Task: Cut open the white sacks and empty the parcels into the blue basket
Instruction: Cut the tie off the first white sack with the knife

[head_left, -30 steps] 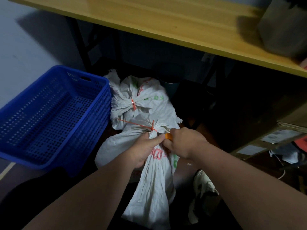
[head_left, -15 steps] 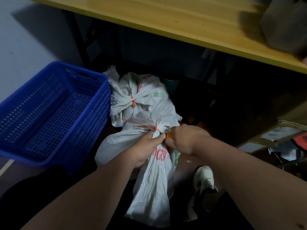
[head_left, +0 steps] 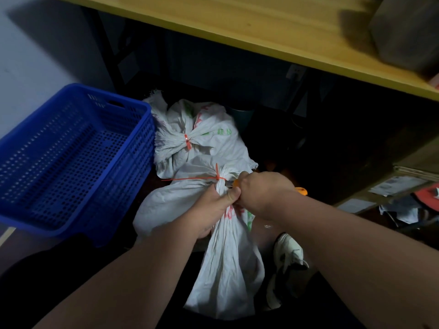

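A person's left hand (head_left: 215,208) grips the gathered neck of the near white sack (head_left: 228,257) just below its orange zip tie (head_left: 217,178), fingers and thumb curled tight round the bunched cloth. The right hand (head_left: 263,192) is closed round an orange-handled cutter (head_left: 301,191), its tip at the sack's neck beside the tie; the blade itself is hidden behind the fingers. The sack lies on the dark floor at about 6 o'clock from a second white sack (head_left: 204,136), which touches it and is tied shut with its own orange tie (head_left: 187,141). The blue basket (head_left: 133,167) stands tilted at 9 o'clock from the two sacks, its wall just beside the farther one. A yellow wooden desk (head_left: 261,27) runs overhead at 12 o'clock. A white shoe (head_left: 288,252) lies at 4 o'clock from the held sack, and papers (head_left: 394,186) lie at 3 o'clock.
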